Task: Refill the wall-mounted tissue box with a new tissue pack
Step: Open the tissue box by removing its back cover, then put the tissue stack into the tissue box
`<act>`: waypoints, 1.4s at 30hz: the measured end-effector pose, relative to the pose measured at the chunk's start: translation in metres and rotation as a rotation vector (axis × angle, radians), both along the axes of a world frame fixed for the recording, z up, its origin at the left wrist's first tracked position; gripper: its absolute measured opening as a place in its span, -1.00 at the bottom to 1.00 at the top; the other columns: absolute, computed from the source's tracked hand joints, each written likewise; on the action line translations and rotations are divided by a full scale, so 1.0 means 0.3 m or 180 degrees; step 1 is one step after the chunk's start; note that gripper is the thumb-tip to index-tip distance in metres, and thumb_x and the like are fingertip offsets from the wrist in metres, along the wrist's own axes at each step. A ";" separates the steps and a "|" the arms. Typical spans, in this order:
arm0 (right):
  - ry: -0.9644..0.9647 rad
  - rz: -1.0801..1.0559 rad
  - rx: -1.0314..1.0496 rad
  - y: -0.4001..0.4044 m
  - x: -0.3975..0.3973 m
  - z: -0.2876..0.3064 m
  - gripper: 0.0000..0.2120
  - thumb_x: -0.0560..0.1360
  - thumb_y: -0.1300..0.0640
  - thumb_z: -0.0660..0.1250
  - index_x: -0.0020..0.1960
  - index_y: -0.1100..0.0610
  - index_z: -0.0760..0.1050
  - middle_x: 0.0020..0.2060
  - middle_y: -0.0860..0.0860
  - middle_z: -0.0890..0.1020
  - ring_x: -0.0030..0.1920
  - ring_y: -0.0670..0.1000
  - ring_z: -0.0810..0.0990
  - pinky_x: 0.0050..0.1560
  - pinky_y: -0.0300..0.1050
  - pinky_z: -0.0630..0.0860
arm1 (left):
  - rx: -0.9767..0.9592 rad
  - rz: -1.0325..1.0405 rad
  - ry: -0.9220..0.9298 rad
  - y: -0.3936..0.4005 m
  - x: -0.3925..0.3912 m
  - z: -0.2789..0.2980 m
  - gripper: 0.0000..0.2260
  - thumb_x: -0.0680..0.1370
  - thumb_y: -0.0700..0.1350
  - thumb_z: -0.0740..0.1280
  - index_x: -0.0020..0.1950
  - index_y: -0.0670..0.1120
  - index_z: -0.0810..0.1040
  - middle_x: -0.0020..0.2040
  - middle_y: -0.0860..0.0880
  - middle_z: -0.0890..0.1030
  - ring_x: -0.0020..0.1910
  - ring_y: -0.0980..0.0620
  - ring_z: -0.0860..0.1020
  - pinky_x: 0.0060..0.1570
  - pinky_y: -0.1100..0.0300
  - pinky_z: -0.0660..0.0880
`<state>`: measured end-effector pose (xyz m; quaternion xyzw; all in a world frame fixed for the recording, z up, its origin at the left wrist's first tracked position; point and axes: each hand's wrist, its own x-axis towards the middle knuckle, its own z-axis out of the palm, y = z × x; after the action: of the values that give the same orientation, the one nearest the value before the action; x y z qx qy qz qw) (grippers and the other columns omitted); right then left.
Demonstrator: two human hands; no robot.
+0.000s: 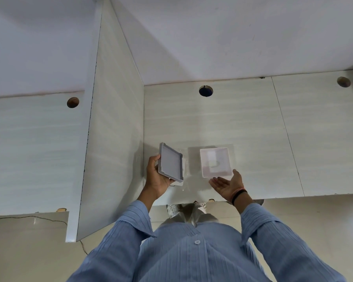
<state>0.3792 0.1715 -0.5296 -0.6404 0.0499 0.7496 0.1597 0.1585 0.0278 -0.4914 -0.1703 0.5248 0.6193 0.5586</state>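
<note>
A white square tissue box is fixed to the tiled wall, with an oval slot in its face. My left hand grips a grey square lid by its left edge, tilted, its hollow inner side showing. The lid hangs just left of the box, apart from it. My right hand is spread palm up right below the box's lower edge, holding nothing. I see no tissue pack in view.
A white partition panel juts out from the wall close to the left of the lid. Round holes pierce the tiles above. The floor and my shoes lie below.
</note>
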 end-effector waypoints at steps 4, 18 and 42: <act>-0.0759 0.1062 0.0635 -0.029 -0.056 0.041 -0.56 0.58 -0.11 0.25 0.04 0.31 0.53 -0.38 0.11 0.50 -0.39 0.09 0.48 -0.35 -0.08 0.52 | 0.0159 0.0069 -0.0127 0.014 -0.006 0.001 -0.31 0.46 0.20 0.34 0.50 -0.14 0.44 0.35 -0.27 0.49 0.32 -0.29 0.42 0.40 -0.29 0.31; -0.0026 0.2163 0.1855 0.073 -0.274 0.135 -0.91 0.50 0.43 0.32 -0.17 0.38 0.55 -0.33 0.21 0.53 -0.44 0.08 0.51 -0.37 -0.15 0.59 | -0.0346 -0.0258 0.0767 0.099 -0.035 0.029 -0.63 0.71 0.08 0.11 0.26 -0.14 0.56 0.19 -0.20 0.63 0.09 -0.10 0.62 0.08 0.04 0.54; -0.0815 0.1277 0.1391 0.345 -0.363 0.036 -0.78 0.50 0.47 0.24 0.13 0.35 0.37 -0.08 0.24 0.52 -0.28 0.17 0.63 -0.06 -0.02 0.66 | -0.0756 -0.0435 0.1234 -0.007 -0.024 -0.015 -0.66 0.71 0.09 0.16 0.12 -0.10 0.62 0.04 -0.13 0.72 0.02 -0.07 0.69 0.12 0.01 0.59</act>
<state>0.2702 0.2752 -0.5189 -0.6771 -0.2600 0.6724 0.1474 0.1514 0.0258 -0.4959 -0.0768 0.7017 0.5351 0.4640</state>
